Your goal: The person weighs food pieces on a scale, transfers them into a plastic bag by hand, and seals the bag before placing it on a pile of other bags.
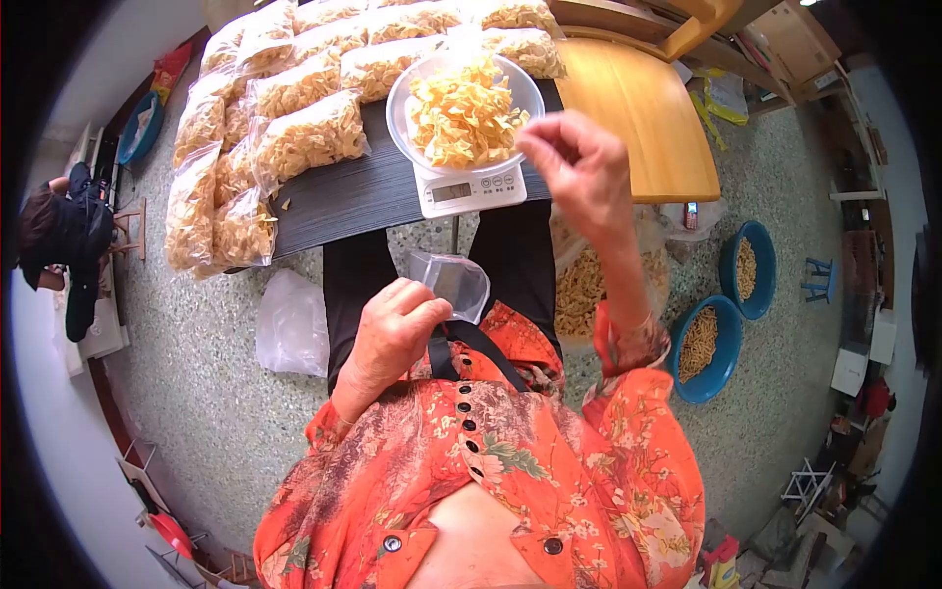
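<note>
A clear plastic bowl (395, 110) heaped with pale dried flakes (461, 118) rests on a white kitchen scale (473, 191) on the dark table. My right hand (584, 172) is at the bowl's right rim, thumb and fingertips pinched together; whether anything is between them is hidden. In front of my lap, my left hand (392, 329) is closed at the near edge of a clear plastic container (456, 280), which tilts over my knees. Its fingers appear to grip that edge.
Filled clear bags of flakes (309, 133) are stacked across the table's left side. A yellow wooden board (638, 118) lies to the right. On the floor are an open bag of flakes (581, 294), blue basins (721, 368) and a plastic bag (292, 324). Another person (69, 240) sits far left.
</note>
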Motion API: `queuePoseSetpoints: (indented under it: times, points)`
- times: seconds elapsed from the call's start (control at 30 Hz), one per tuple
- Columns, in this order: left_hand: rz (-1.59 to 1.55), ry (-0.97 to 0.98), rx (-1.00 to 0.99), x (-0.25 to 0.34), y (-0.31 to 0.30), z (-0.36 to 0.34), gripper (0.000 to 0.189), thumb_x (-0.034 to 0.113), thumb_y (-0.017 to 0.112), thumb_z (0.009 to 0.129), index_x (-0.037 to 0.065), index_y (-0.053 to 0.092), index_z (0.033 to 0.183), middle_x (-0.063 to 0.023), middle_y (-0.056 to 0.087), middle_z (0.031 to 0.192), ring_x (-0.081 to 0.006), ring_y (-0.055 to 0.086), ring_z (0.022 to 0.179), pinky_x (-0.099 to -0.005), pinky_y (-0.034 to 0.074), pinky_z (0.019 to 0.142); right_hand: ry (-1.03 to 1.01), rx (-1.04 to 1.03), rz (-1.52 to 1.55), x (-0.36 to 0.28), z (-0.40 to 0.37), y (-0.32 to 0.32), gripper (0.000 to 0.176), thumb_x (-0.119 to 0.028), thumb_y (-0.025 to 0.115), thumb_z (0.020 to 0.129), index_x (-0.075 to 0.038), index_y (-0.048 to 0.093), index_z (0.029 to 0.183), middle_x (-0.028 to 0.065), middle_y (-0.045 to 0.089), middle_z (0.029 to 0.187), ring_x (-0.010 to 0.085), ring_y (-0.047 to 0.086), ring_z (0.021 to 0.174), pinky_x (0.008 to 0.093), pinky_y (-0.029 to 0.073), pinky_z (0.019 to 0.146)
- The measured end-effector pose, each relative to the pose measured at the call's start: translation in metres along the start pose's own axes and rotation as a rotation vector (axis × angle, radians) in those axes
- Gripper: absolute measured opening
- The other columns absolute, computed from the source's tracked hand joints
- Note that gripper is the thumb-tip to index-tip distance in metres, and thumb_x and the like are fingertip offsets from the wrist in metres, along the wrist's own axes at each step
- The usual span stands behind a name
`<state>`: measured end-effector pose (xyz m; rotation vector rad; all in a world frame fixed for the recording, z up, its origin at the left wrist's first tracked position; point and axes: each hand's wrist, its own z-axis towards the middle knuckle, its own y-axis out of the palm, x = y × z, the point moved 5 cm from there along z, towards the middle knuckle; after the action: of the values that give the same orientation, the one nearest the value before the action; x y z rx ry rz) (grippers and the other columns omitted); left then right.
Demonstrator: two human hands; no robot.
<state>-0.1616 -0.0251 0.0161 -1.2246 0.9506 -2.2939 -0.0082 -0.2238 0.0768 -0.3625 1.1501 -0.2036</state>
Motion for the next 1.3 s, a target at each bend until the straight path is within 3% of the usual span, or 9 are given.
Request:
queuePoseSetpoints:
  times: [0.17, 0.4, 0.73, 0.87, 0.93, 0.97, 1.13, 1.2, 1.3]
  points:
    - [0.014, 0.019, -0.024, -0.002, 0.008, -0.001, 0.016, 0.004, 0.068, 0.071, 0.006, 0.066, 0.087, -0.0056, 0.057, 0.079, -0.0263, 0.060, 0.076, -0.0377, 0.051, 0.067, -0.623, -0.030, -0.518, -0.012, 0.062, 0.019, 0.023, -0.004, 0.073, 0.085, -0.013, 0.075, 0.105, 0.0065, 0.064, 0.086, 0.0235, 0.065, 0.075, 0.0328, 0.054, 0.069]
    - [0.035, -0.032, 0.029, -0.014, -0.004, -0.006, 0.016, 0.003, 0.069, 0.071, 0.007, 0.065, 0.086, -0.0057, 0.057, 0.078, -0.0262, 0.059, 0.074, -0.0372, 0.051, 0.066, -0.656, -0.336, -0.643, 0.021, 0.099, 0.040, 0.024, -0.009, 0.073, 0.086, -0.021, 0.075, 0.107, 0.0046, 0.062, 0.098, 0.0256, 0.067, 0.085, 0.0364, 0.055, 0.075]
    - [0.011, -0.056, 0.047, -0.018, -0.003, -0.009, 0.015, 0.000, 0.071, 0.074, 0.005, 0.067, 0.087, -0.0080, 0.059, 0.077, -0.0286, 0.059, 0.072, -0.0390, 0.049, 0.062, -0.824, -0.308, -0.572, 0.007, 0.112, 0.029, 0.005, -0.011, 0.072, 0.088, -0.012, 0.068, 0.091, 0.0015, 0.066, 0.096, 0.0249, 0.069, 0.082, 0.0361, 0.056, 0.073]
    - [0.013, -0.074, 0.049, -0.021, -0.002, -0.012, 0.014, 0.000, 0.072, 0.075, 0.006, 0.067, 0.087, -0.0079, 0.059, 0.077, -0.0285, 0.059, 0.072, -0.0389, 0.049, 0.062, -0.812, -0.302, -0.408, -0.002, 0.119, 0.014, 0.007, -0.003, 0.070, 0.090, -0.004, 0.065, 0.095, 0.0059, 0.070, 0.093, 0.0189, 0.070, 0.083, 0.0276, 0.057, 0.073]
    - [0.023, -0.076, 0.048, -0.021, 0.000, -0.013, 0.014, 0.000, 0.073, 0.075, 0.006, 0.067, 0.087, -0.0079, 0.059, 0.077, -0.0285, 0.059, 0.072, -0.0389, 0.050, 0.062, -0.362, -0.311, -0.253, 0.010, 0.123, 0.005, 0.003, -0.005, 0.068, 0.095, -0.004, 0.067, 0.097, 0.0027, 0.072, 0.091, 0.0103, 0.068, 0.075, 0.0226, 0.055, 0.067]
    - [0.018, -0.073, 0.055, -0.021, 0.000, -0.013, 0.014, 0.001, 0.073, 0.075, 0.006, 0.067, 0.086, -0.0078, 0.058, 0.077, -0.0286, 0.059, 0.072, -0.0388, 0.050, 0.062, -0.363, -0.263, -0.162, 0.012, 0.120, 0.003, 0.006, -0.005, 0.065, 0.097, -0.003, 0.068, 0.102, 0.0015, 0.072, 0.088, 0.0056, 0.066, 0.071, 0.0197, 0.054, 0.062]
    - [0.043, -0.040, 0.042, -0.021, 0.005, -0.018, 0.014, 0.003, 0.071, 0.075, 0.008, 0.063, 0.085, -0.0069, 0.054, 0.077, -0.0272, 0.058, 0.073, -0.0380, 0.049, 0.063, -0.154, -0.174, 0.193, 0.024, 0.106, 0.006, 0.016, -0.010, 0.064, 0.099, -0.001, 0.068, 0.113, 0.0033, 0.071, 0.086, 0.0057, 0.066, 0.071, 0.0175, 0.050, 0.057]
    - [0.036, -0.036, 0.049, -0.020, 0.006, -0.020, 0.013, 0.003, 0.071, 0.076, 0.008, 0.063, 0.086, -0.0072, 0.054, 0.077, -0.0274, 0.058, 0.073, -0.0381, 0.049, 0.063, -0.075, -0.116, 0.164, 0.013, 0.094, 0.013, 0.014, -0.009, 0.065, 0.097, 0.003, 0.071, 0.099, 0.0017, 0.066, 0.070, 0.0072, 0.061, 0.058, 0.0229, 0.050, 0.054]
    - [0.027, -0.035, 0.040, -0.019, 0.010, -0.022, 0.013, 0.004, 0.071, 0.076, 0.008, 0.063, 0.086, -0.0070, 0.055, 0.078, -0.0273, 0.058, 0.074, -0.0378, 0.049, 0.064, -0.063, -0.157, 0.116, 0.020, 0.088, 0.011, 0.015, -0.007, 0.065, 0.098, 0.006, 0.069, 0.104, 0.0048, 0.069, 0.076, 0.0098, 0.066, 0.065, 0.0250, 0.056, 0.061]
